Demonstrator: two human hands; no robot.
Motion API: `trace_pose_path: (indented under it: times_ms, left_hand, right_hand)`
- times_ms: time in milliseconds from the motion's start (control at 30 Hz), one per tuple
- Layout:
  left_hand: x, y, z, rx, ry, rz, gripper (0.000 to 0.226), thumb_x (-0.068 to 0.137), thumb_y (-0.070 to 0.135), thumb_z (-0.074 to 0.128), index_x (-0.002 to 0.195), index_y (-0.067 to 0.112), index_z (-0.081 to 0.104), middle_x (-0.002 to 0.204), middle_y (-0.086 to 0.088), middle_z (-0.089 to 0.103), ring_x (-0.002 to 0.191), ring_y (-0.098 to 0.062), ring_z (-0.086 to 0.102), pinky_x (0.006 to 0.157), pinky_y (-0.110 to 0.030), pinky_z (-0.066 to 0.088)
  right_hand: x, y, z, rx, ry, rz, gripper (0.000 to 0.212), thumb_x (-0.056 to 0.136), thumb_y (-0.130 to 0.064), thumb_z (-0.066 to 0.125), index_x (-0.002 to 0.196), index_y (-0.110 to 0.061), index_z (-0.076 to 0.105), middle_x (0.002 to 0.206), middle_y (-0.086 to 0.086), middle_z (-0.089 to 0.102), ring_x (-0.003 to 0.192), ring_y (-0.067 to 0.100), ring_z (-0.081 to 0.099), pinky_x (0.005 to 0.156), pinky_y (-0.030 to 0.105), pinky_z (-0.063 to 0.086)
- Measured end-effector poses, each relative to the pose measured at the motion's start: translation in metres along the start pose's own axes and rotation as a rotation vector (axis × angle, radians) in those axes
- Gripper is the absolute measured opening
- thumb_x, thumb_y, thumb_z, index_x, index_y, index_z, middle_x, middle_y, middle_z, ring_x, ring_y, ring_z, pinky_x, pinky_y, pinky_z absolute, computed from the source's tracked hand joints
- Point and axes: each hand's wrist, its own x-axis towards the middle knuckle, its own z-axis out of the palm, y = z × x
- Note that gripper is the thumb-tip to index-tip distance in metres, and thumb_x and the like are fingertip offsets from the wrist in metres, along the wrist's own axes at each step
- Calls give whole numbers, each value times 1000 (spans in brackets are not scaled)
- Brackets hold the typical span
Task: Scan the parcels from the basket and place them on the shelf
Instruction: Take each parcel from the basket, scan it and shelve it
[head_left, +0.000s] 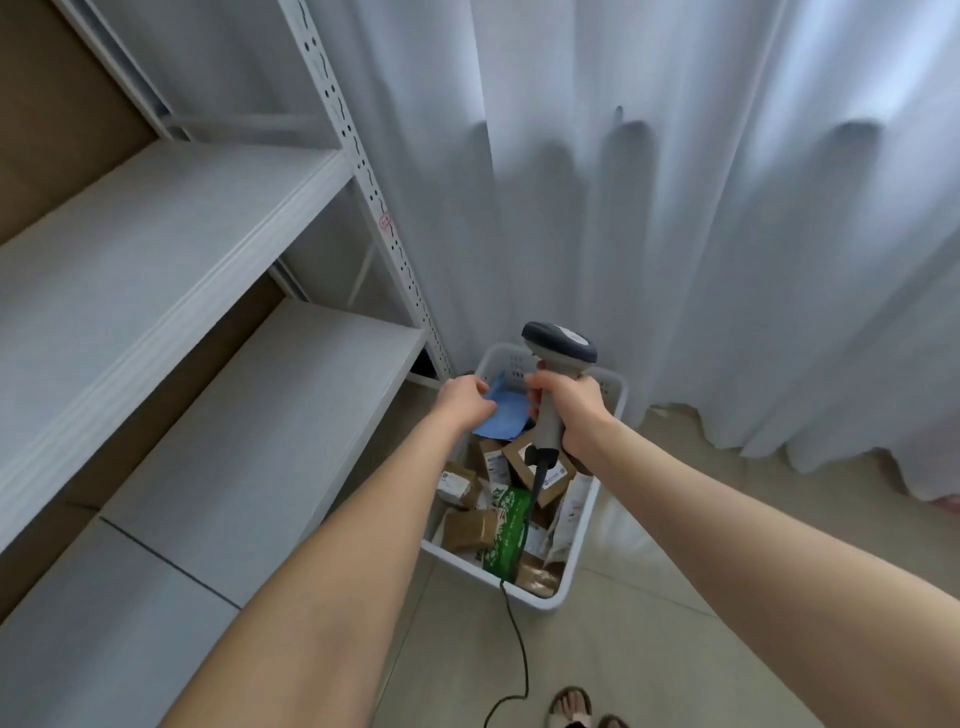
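Observation:
A white plastic basket stands on the floor, holding several brown cardboard parcels and a green printed package. My left hand grips a flat blue parcel above the basket's far end. My right hand holds a grey barcode scanner by its handle, head up, close beside the blue parcel. The scanner's black cable runs down over the basket to the floor.
A white metal shelf unit fills the left, with a middle board and a lower board. White curtains hang behind the basket. My sandalled feet stand on the tiled floor at the bottom edge.

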Motion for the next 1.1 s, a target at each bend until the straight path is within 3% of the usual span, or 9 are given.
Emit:
trace_pose_path:
  times_ms: [67,167,267,333,400,533,700,867,1100]
  left_hand:
    - [20,-6,22,-26,-5,-10,40,89,14,59,129,12,55,135,-8,53,120,-23,52,97,-31,43]
    - [53,-18,63,-67,-39,-49,43,89,14,58,132,11,52,138,-9,50,124,-24,50,100,-31,40]
    - [95,-38,111,-96,-50,-85,9,90,14,56,86,21,54,97,-4,53,88,-16,54,74,-26,41]
    - [126,-53,146,-132,-55,-131,20,91,14,55,77,21,43,83,1,44,74,-12,46,62,-26,33]
    - [157,-71,184,-169,-71,-147,8,91,12,56,98,10,54,99,-9,56,89,-22,53,70,-26,37]
    - [204,-100,252,-276,-72,-220,36,93,11,53,127,0,49,120,-13,56,104,-25,55,76,-28,38]
    - [275,-144,327,-427,-38,-343,42,91,18,59,124,-5,49,122,-20,58,103,-28,59,87,-38,49]
    - [337,-184,391,-685,-3,-439,41,85,19,64,122,3,54,121,-12,62,110,-28,59,92,-39,49]
    - [343,-179,402,-874,-45,-472,28,93,16,57,120,8,56,102,-4,61,104,-22,57,88,-37,45]
  right_hand:
    - [25,16,-10,1,14,-3,13,84,1,63,81,-10,58,71,9,55,62,18,54,55,28,47]
    - [67,44,-28,15,39,25,13,85,2,62,79,-8,57,67,11,52,60,19,51,55,29,47]
    - [119,79,-50,16,61,55,9,84,1,63,91,-2,58,68,12,52,59,21,51,58,32,48]
    - [159,105,-65,15,75,71,14,83,0,64,96,-1,58,70,12,54,63,22,54,62,34,51]
    - [199,134,-81,3,104,94,15,82,0,65,95,-3,57,73,12,56,66,22,56,63,34,52]
    - [276,193,-108,-39,101,143,16,82,-1,67,92,-5,55,81,12,58,75,23,57,64,36,54]
    - [362,261,-123,-101,67,199,27,80,-10,71,88,-10,46,93,15,61,90,32,63,89,48,53]
    - [429,304,-122,-189,-5,205,41,75,-16,75,108,-3,52,99,18,63,95,35,65,91,51,53]
    - [445,317,-114,-196,-56,220,39,79,-18,73,111,-7,56,95,10,61,83,22,60,71,33,48]
